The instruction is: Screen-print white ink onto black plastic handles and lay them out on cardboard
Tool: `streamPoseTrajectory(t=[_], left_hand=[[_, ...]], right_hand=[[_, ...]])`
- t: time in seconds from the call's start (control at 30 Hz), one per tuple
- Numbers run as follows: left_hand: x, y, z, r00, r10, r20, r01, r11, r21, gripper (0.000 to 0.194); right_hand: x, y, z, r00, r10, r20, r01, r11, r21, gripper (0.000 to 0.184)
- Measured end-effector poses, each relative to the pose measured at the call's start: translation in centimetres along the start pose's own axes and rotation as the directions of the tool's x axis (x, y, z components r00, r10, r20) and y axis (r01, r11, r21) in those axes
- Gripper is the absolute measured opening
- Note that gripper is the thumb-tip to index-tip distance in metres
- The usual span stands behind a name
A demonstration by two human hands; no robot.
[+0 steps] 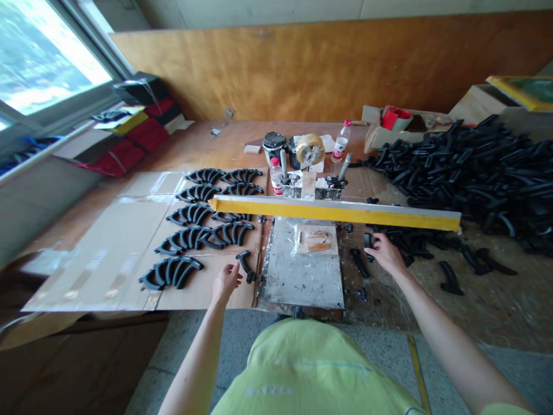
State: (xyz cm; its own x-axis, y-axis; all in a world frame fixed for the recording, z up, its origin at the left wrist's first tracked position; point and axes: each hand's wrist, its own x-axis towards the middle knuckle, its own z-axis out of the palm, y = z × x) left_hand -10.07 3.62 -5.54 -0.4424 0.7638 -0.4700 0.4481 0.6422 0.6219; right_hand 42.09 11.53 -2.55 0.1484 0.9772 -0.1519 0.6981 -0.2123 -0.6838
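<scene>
Left hand (227, 282): half open, fingers loosely curled, looks empty, just beside a black curved handle (245, 265) on cardboard (108, 242); contact unclear. Right hand (384, 253): nearly closed, thumb and fingers pinching a black piece (367, 240), right of the metal plate (298, 288). Best: keep pinch firm, knuckles clear of the yellow bar (337, 212), avoid bumping the laid-out row (177, 265).

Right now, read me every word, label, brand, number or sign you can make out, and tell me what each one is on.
No text reads clearly.
Yellow-green cloth garment: pale lettering, too blurred.
Farther red-capped plastic bottle: red markings, too small.
Nearer red-capped plastic bottle: red markings, too small.
Round black-lidded tub: pale label, too small.
Flat grey metal plate: small dark mark, perhaps a letter; cannot tell.
</scene>
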Motion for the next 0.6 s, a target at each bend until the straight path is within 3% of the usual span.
streamPoseTrajectory(t=[0.1, 0.2, 0.3, 0.37, 0.43, 0.5, 0.6], left_hand=[[-0.8, 3.1, -0.9, 0.998, 0.068, -0.014, -0.07, 0.983, -0.169, 0.049], [-2.0, 8.3, -1.4, 0.984, 0.178, -0.03, -0.176, 0.91, -0.376, 0.047], [-3.4, 13.8, -1.7, 0.947, 0.319, -0.04, -0.297, 0.819, -0.491, 0.042], [-4.3, 16.9, -2.0, 0.912, 0.406, -0.057, -0.369, 0.751, -0.548, 0.038], [-5.2, 19.3, -2.4, 0.884, 0.457, -0.096, -0.418, 0.682, -0.601, 0.034], [-6.0, 21.1, -2.8, 0.865, 0.478, -0.153, -0.451, 0.608, -0.653, 0.032], [-7.3, 22.8, -3.0, 0.835, 0.523, -0.172, -0.467, 0.506, -0.725, 0.028]], right_hand=[[-0.7, -4.7, -0.4, 0.996, -0.081, 0.042, 0.054, 0.89, 0.453, 0.047], [-1.2, -9.5, 1.4, 0.97, -0.207, 0.124, 0.082, 0.766, 0.637, 0.035], [-0.6, -12.1, 4.3, 0.93, -0.318, 0.182, 0.197, 0.853, 0.483, 0.023], [0.2, -12.5, 5.9, 0.881, -0.429, 0.2, 0.374, 0.889, 0.264, 0.014], [0.7, -12.5, 7.2, 0.808, -0.557, 0.193, 0.557, 0.828, 0.057, 0.012], [0.4, -12.4, 8.0, 0.743, -0.648, 0.168, 0.667, 0.739, -0.1, 0.015], [-0.7, -12.5, 8.7, 0.716, -0.683, 0.145, 0.694, 0.674, -0.251, 0.021]])
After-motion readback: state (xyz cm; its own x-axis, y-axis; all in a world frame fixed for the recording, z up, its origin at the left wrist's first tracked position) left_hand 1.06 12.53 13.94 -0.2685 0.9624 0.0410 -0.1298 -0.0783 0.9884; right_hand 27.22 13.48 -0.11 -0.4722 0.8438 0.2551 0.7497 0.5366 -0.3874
